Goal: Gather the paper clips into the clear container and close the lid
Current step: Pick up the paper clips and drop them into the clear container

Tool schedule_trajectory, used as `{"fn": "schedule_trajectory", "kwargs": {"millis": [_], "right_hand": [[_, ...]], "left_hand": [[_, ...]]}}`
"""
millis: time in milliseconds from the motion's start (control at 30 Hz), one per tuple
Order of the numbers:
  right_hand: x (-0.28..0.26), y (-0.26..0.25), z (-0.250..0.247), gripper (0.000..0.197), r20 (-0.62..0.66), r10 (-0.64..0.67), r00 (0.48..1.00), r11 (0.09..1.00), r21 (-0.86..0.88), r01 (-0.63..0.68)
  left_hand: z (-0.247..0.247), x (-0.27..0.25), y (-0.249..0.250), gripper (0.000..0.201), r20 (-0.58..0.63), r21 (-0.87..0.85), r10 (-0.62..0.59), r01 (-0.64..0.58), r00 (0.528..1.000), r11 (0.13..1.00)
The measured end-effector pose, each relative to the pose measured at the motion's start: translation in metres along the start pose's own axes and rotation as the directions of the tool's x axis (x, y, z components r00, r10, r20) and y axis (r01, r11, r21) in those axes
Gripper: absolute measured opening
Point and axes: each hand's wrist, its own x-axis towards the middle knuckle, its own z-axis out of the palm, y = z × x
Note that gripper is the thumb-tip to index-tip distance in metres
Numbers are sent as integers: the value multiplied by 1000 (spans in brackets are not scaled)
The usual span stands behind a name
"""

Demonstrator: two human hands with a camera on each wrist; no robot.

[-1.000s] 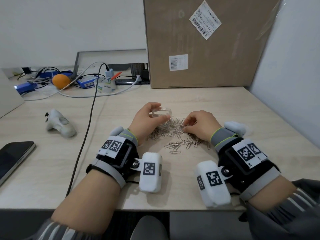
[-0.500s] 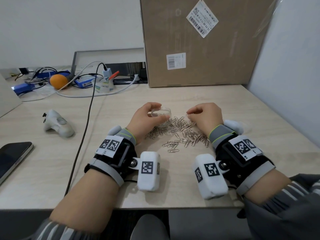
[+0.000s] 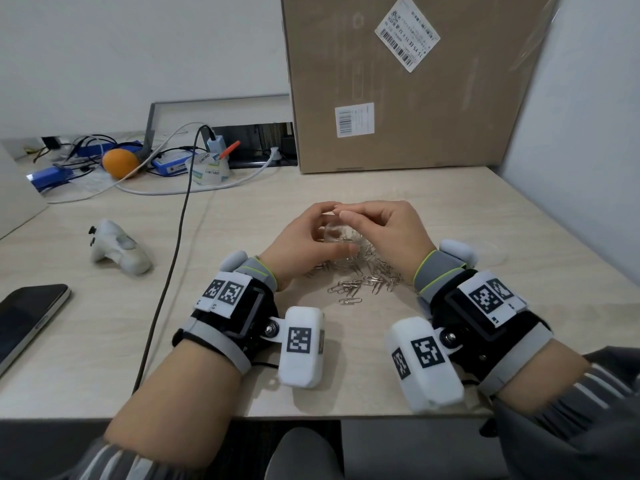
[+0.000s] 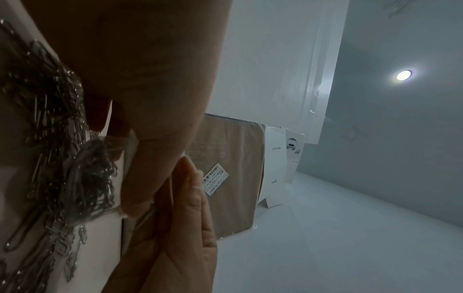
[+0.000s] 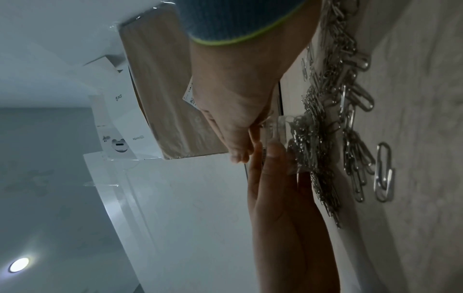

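Holding the container (image 3: 337,233) upright above the far side of the clips (image 3: 367,277), the left hand (image 3: 301,242) curls thumb and fingers round its clear wall. Right hand (image 3: 388,230): a second ago down in the pile, half a second ago lifted clear, now over the container mouth, fingertips pinched close together beside the left fingertips. Judged: a pinch of clips is being delivered, one trip of many. Container contents: some clips already inside, seen through the wall from the right wrist. Remaining stock: most clips still loose on the table (image 3: 450,202), between the wrists and under the container. Hard to make out: whether the right fingertips hold a clip at this instant, since only a faint glint shows there; the container rim, lost behind both hands. Lid: not identified in any view. Left wrist view: dark, mostly palm and blurred clips.
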Motion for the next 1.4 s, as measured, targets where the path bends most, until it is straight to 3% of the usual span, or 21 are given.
{"fn": "schedule_trajectory", "kwargs": {"millis": [167,267,367,433,533,667,767,933,1033,1200,1300,1400], "right_hand": [[2,1,-1,18,-48,-3,999,998,-68,0],[2,4,-4,15,-72,4,997,971,-238,-21],[2,9,-5,19,27,84,996,908,-413,-65],[5,12,-1,32,104,116,988,841,-539,-42],[8,12,11,58,216,199,956,684,-729,22],[8,12,31,77,358,279,891,580,-802,140],[8,9,35,61,386,268,883,608,-779,156],[12,8,30,25,336,192,922,670,-731,127],[13,8,25,15,281,168,945,680,-727,95],[17,16,17,15,92,114,989,707,-707,-16],[19,19,13,10,-77,86,993,811,-574,-115],[19,15,9,7,-266,52,963,924,-353,-147]], "left_hand": [[-2,3,-3,62,-190,-39,-16,8,982,999],[-8,6,-4,58,-417,-50,-20,-1,909,999],[-18,9,-6,55,-565,-77,-45,1,824,997],[-21,10,-9,55,-594,-79,-49,3,803,997],[-19,12,-9,55,-582,-76,-51,7,811,997],[-16,13,-10,53,-562,-87,-49,0,826,996],[-16,13,-10,53,-556,-87,-52,4,830,996],[-16,11,-10,55,-528,-85,-59,16,847,996],[-17,10,-9,55,-517,-92,-68,23,854,996],[-18,9,-11,57,-499,-100,-99,56,861,993],[-19,9,-13,58,-471,-93,-128,95,873,991],[-17,8,-12,56,-442,-72,-117,95,889,993]]}}
